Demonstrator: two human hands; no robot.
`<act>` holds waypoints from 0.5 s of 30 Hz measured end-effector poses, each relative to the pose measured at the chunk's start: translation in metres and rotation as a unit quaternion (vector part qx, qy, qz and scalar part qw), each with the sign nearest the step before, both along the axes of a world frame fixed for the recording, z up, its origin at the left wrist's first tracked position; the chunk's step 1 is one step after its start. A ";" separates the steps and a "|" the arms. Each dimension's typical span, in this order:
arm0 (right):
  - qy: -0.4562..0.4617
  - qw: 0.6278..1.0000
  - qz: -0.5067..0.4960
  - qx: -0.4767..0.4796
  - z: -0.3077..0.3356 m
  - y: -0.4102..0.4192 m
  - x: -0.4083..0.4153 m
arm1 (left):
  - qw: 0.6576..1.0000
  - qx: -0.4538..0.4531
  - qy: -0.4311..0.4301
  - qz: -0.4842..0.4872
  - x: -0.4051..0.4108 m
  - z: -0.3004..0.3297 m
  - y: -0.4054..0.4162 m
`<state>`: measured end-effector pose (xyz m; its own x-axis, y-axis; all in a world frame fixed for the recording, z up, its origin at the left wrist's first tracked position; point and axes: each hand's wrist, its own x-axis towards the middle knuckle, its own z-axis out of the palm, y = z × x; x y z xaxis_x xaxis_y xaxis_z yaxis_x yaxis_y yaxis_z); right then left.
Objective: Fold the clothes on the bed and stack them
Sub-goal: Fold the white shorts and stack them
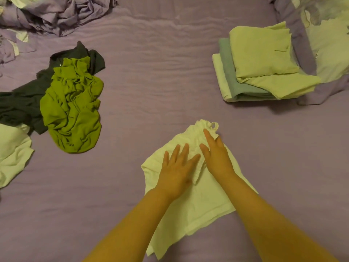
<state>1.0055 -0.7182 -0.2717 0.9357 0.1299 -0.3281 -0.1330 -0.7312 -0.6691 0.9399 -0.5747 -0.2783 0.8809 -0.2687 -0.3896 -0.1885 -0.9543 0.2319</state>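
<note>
Purple bed sheet [160,63], pale cream garment [204,201], olive-green shirt [71,110], dark grey shirt [20,103].

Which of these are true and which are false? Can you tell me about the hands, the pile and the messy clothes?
1. Both hands lie flat on the pale garment. True: the left hand and the right hand press it with straight fingers.
2. The folded stack is left of the hands. False: it sits to the far right, near the floral bedding.
3. The green shirt is neatly folded. False: it lies crumpled.
4. The green shirt lies partly on a dark garment. True.
5. The top piece of the stack is dark. False: it is pale yellow-green.
</note>
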 end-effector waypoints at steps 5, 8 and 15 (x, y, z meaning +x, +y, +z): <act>-0.010 1.000 -0.006 0.025 -0.009 -0.004 0.005 | 0.999 -0.023 0.002 -0.021 0.005 -0.010 0.000; 0.001 0.996 -0.030 0.078 0.000 -0.006 0.002 | 0.983 -0.162 -0.035 0.082 0.005 0.002 0.009; 0.006 0.985 -0.114 0.127 0.054 -0.018 -0.046 | 0.925 -0.335 0.078 0.165 -0.026 0.065 0.018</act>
